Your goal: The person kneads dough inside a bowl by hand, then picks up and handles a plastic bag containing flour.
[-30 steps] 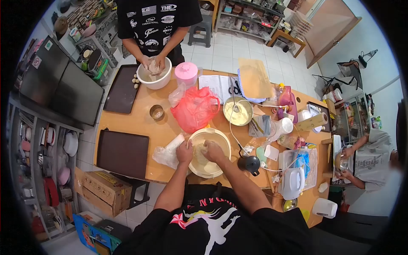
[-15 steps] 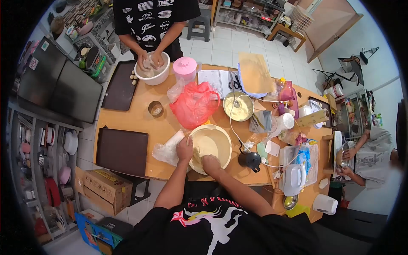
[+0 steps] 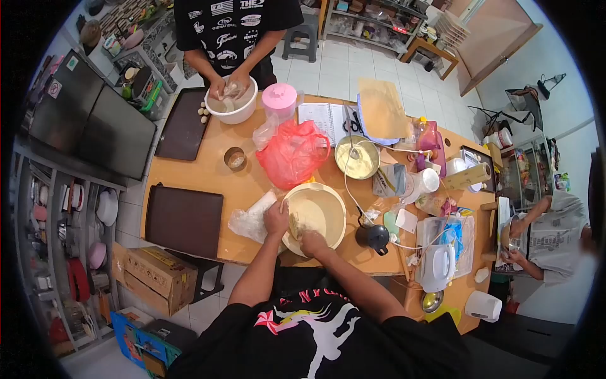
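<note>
A large cream-coloured bowl (image 3: 334,208) with pale batter-like contents stands at the table's near edge. My left hand (image 3: 276,219) is closed on its left rim. Low over the bowl's near side, my right hand (image 3: 314,244) has its fingers curled together. A blurred, light-coloured shape beside those fingers reaches into the bowl; I cannot make out what it is. Left of the bowl, near my left hand, lies a clear plastic bag (image 3: 245,221) of white stuff. Behind the bowl sits a red plastic bag (image 3: 292,151).
Dark trays (image 3: 183,220) lie on the left. A person (image 3: 237,38) across the table works in a white bowl (image 3: 237,115); another person (image 3: 555,234) is at right. A metal bowl of cream (image 3: 358,165), a black hand mixer (image 3: 374,238) with its cord and several containers crowd the right.
The view has shifted slightly. My right hand has moved a little within the bowl, while my left hand stays at the rim. The person opposite has shifted their hands in the white bowl.
</note>
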`<move>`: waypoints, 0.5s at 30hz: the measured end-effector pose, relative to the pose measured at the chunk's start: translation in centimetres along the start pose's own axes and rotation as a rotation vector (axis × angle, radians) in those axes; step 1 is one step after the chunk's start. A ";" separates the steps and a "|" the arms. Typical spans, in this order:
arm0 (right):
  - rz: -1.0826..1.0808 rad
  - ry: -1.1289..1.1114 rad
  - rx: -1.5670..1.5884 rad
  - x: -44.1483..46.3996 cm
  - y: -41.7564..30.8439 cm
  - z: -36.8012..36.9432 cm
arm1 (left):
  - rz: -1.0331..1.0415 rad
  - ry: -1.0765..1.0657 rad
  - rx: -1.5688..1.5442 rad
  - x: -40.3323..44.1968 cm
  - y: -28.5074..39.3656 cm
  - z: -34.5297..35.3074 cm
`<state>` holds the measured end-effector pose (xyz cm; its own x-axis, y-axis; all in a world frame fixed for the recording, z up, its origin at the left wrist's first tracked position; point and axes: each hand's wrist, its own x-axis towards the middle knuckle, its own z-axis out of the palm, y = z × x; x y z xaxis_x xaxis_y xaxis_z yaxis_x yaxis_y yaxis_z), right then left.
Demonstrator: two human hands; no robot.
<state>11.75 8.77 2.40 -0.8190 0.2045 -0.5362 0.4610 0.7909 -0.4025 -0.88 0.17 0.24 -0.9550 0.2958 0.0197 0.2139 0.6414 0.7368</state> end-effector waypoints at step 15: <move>-0.197 -0.113 0.317 8.9 2.1 -3.3 | -0.008 0.022 0.007 -0.4 -0.5 0.2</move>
<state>4.34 14.17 -0.78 -0.8677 -0.0121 -0.4969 0.3959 0.5877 -0.7056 -0.54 -0.08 -0.27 -0.9610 0.2750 0.0294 0.2080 0.6485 0.7322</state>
